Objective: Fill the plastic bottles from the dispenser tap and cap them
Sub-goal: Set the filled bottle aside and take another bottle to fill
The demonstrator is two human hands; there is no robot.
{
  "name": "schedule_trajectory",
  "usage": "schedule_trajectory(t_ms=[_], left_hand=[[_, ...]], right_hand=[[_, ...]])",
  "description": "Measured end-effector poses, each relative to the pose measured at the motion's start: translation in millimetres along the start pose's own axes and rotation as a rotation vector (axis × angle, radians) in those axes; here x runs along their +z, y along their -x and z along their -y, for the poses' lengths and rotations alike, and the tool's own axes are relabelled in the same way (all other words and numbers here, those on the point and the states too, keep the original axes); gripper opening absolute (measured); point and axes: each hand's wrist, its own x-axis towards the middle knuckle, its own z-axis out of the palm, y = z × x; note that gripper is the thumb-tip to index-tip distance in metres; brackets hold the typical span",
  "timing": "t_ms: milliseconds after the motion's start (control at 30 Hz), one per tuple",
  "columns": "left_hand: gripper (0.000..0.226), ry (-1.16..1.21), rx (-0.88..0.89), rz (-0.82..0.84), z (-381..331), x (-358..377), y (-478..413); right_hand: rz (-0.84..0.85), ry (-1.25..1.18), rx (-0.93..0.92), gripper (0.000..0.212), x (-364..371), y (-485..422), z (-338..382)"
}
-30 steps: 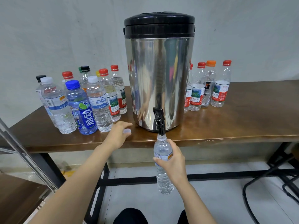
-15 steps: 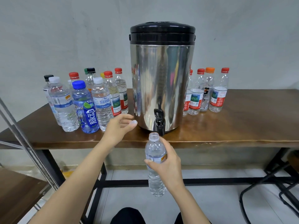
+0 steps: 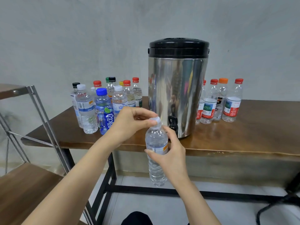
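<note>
Bottle: a clear plastic bottle [image 3: 156, 143] with a ribbed lower body, a smooth rounded shoulder and a pale label band. It is held upright in the air in front of the table edge, just left of the tap.
Cap: a small round white cap [image 3: 156, 119] sitting on the bottle's neck.
Dispenser: a tall cylinder of mirror-polished steel [image 3: 177, 88] with a domed black plastic lid [image 3: 178, 46]. A short black tap [image 3: 172, 123] sits low on its front.
Table: a glossy dark-brown wooden top [image 3: 243, 137] on a black metal frame.
Left cluster: capped clear bottles [image 3: 86, 111] stand close together left of the dispenser. Their caps are white, red, black, green and blue.
Right row: clear bottles [image 3: 232, 104] with red-and-white labels stand right of the dispenser. Their caps are red and orange.
Shelf: wooden boards [image 3: 24, 184] on slanted metal rods, at the far left.
Left hand: the left hand [image 3: 129, 122] reaches in from the left. Its thumb and curled fingers pinch the cap.
Right hand: the right hand [image 3: 172, 155] wraps around the bottle at the label. The thumb lies across the front and the fingers curl behind, gripping it.
</note>
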Motion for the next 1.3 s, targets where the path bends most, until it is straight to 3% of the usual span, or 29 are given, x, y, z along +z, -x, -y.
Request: schedule_trajectory(t_ms=[233,433,600,767,900,1133,1300], left_hand=[[0.018,-0.070,0.030,0.022,-1.3,-7.4,3.4],[0.022,0.108,-0.015,0.033,8.6,-4.4,12.2],[0.011,0.097,0.023,-0.154,14.3,2.1,10.1],[0.020,0.134,-0.004,-0.041,16.5,-3.4,10.4],[0.010,0.098,-0.003,-0.158,21.7,0.0,8.8],[0.029,0.198,-0.001,-0.091,31.4,-14.4,0.4],[0.048,0.191,0.110,-0.362,53.3,-29.3,-3.5]], right_hand=[[0.015,-0.010,-0.008,0.077,7.2,-3.4,2.9],[0.015,-0.002,-0.004,0.078,13.8,-8.0,3.8],[0.026,0.013,-0.009,0.077,18.7,-10.6,7.1],[0.026,0.007,-0.008,0.078,22.0,-13.9,3.5],[0.051,0.026,-0.015,0.077,25.8,-15.1,1.7],[0.108,0.008,0.009,0.077,31.6,-22.7,-3.8],[0.058,-0.012,-0.062,0.084,40.2,-62.7,14.6]])
